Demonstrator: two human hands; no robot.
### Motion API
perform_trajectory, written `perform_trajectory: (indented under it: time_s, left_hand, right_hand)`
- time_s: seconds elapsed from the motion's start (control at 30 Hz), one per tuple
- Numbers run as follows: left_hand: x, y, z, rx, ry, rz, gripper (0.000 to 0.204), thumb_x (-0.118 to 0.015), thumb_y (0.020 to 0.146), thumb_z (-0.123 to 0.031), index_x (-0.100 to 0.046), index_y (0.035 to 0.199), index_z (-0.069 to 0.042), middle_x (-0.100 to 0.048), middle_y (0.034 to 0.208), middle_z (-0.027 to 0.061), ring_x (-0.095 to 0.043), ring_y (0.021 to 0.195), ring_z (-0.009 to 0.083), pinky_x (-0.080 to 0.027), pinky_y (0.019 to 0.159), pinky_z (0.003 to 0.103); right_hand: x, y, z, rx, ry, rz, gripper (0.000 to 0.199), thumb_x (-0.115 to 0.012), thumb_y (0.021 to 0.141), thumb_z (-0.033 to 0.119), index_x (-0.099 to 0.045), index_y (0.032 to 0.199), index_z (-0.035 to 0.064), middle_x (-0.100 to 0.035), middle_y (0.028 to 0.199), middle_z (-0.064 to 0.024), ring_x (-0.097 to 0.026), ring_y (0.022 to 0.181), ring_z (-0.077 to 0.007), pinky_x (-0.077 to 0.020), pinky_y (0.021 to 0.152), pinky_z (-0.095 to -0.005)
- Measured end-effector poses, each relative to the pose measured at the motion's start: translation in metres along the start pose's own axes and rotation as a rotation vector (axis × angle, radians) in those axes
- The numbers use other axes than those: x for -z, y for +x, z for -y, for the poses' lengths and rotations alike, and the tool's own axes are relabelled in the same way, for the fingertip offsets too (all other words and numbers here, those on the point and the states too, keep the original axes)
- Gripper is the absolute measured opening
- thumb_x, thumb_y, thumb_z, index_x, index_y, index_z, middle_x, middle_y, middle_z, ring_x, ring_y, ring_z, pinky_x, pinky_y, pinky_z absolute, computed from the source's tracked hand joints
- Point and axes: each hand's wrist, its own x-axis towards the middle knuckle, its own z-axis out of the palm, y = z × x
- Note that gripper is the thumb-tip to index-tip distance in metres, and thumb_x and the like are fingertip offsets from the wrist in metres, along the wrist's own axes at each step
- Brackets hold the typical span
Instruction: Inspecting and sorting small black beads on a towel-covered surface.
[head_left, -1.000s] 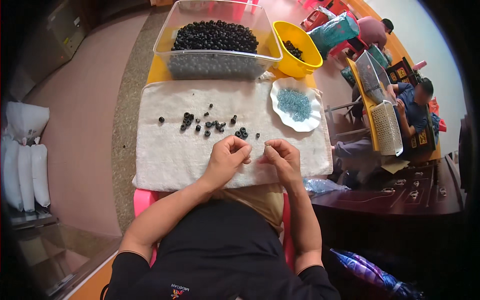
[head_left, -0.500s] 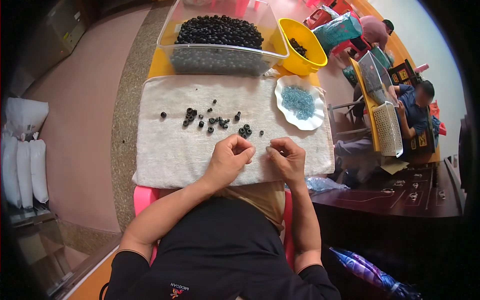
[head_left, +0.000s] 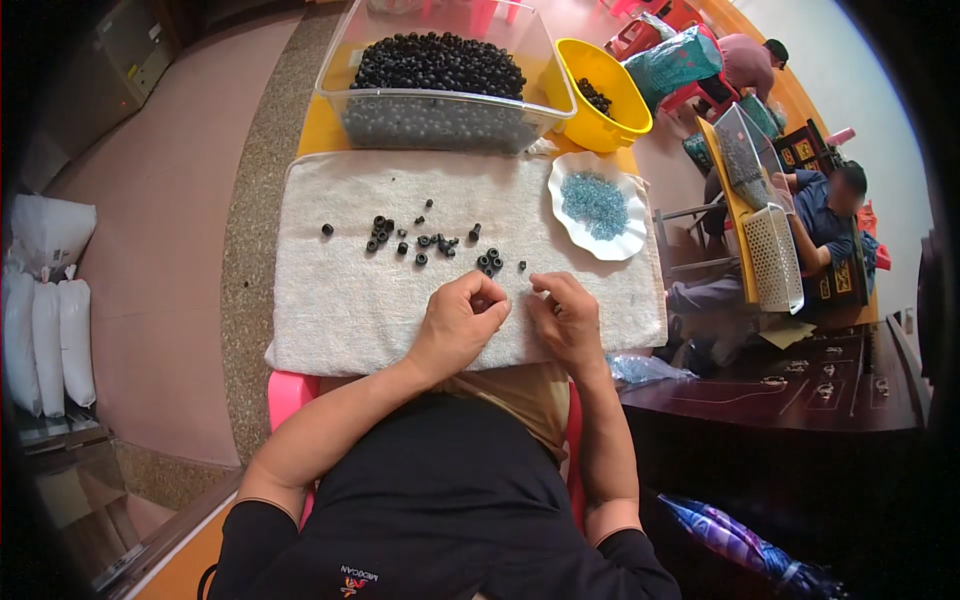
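My left hand (head_left: 462,322) is closed in a pinch above the near part of a white towel (head_left: 330,310); whatever its fingertips hold is too small or hidden to make out. To its right, my right hand (head_left: 568,322) has its thumb and index finger slightly apart, with nothing visible between them. Its fingertips are close to a single small black piece (head_left: 522,266) lying on the towel. Just beyond my left hand sits a tight cluster of black ring-shaped pieces (head_left: 489,262). Several more black pieces (head_left: 423,241), some ring-like and some stemmed, are scattered farther left.
A white wavy-rimmed dish (head_left: 628,244) of small pale blue clear pieces stands at the towel's far right. Behind the towel are a clear bin (head_left: 440,125) full of black pieces and a yellow tub (head_left: 632,125). Another person (head_left: 832,215) sits at a table to the right.
My right hand has shifted slightly left and forward toward the lone black piece, its index finger stretching out. My left hand has barely moved and stays pinched.
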Motion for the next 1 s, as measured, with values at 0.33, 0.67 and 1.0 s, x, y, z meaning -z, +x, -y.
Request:
perform_trajectory:
  time_s: [0.33,0.67,1.0]
  left_hand:
    - [0.004,0.000,0.004,0.011,-0.070,0.016,0.008,-0.066,0.087,-0.007,-0.062,0.088,0.001,-0.064,0.076,0.0027,-0.058,0.067,0.0067,-0.049,0.060,0.024]
    - [0.008,-0.002,0.001,0.115,-0.372,0.209,0.008,-0.064,0.092,-0.007,-0.060,0.095,0.000,-0.062,0.083,0.0028,-0.058,0.069,0.0078,-0.051,0.063,0.023]
    - [0.010,-0.002,-0.005,0.209,-0.461,0.220,0.011,-0.064,0.093,-0.010,-0.060,0.097,-0.001,-0.062,0.083,0.0033,-0.059,0.070,0.0088,-0.051,0.064,0.023]
  right_hand:
    - [0.012,-0.002,0.016,-0.126,0.161,0.147,0.027,-0.070,0.077,-0.005,-0.065,0.103,0.0010,-0.063,0.094,-0.0078,-0.054,0.066,-0.0083,-0.0440,0.057,-0.0219]
    - [0.001,-0.007,0.016,0.045,0.264,0.161,0.018,-0.066,0.083,-0.006,-0.066,0.101,0.0003,-0.064,0.089,-0.0091,-0.060,0.073,-0.0140,-0.0466,0.061,-0.0247]
    - [-0.003,-0.011,0.016,-0.029,0.281,0.170,0.011,-0.065,0.087,-0.001,-0.065,0.098,-0.0003,-0.063,0.087,-0.0096,-0.062,0.074,-0.0169,-0.0489,0.065,-0.0272]
